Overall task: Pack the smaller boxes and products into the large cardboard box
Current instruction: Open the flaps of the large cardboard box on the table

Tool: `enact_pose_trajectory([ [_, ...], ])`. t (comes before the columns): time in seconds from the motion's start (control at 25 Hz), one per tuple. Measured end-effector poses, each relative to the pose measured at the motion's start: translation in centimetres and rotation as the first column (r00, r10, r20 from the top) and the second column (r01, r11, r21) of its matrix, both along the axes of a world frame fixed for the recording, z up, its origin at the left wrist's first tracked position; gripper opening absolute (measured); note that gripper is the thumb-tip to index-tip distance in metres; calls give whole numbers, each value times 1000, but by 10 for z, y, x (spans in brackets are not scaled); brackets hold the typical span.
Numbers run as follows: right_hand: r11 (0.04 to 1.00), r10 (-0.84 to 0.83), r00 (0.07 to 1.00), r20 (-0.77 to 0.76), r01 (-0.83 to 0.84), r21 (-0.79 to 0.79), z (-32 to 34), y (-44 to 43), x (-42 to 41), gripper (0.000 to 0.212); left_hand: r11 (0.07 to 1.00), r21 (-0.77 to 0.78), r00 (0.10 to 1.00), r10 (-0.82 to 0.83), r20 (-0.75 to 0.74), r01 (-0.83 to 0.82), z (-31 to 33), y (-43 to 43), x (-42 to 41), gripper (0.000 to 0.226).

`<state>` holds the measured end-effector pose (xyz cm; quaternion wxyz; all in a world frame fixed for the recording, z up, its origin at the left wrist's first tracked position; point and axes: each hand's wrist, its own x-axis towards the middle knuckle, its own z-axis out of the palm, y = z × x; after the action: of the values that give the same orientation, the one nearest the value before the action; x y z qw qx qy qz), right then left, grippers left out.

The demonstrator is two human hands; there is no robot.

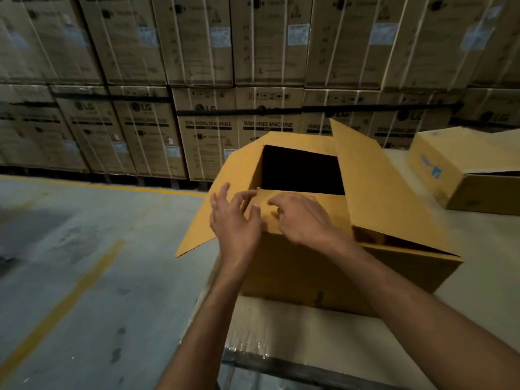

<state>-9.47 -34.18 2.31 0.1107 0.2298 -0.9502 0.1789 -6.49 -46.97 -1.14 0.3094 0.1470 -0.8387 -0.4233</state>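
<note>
Two bare forearms (394,291) reach in from the near edge, uncovered as far as they show. The left hand (235,220) and right hand (302,218) are bare too.

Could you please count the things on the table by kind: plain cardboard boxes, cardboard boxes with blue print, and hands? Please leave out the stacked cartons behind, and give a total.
plain cardboard box: 1
cardboard box with blue print: 1
hands: 2 (left hand, right hand)
Total: 4
</note>
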Motion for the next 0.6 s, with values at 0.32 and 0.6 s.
enact_pose_trajectory([
  [0.32, 919, -239, 931, -274, 308, 246, 38, 114, -1, 38, 833, 165, 846, -532, -30, 529, 27, 142, -42, 28],
  [0.6, 886, -444, 812, -379, 461, -49, 93, 206, 9, 32, 501, 340, 580, -792, -191, 796, 58, 244, -49, 32],
])
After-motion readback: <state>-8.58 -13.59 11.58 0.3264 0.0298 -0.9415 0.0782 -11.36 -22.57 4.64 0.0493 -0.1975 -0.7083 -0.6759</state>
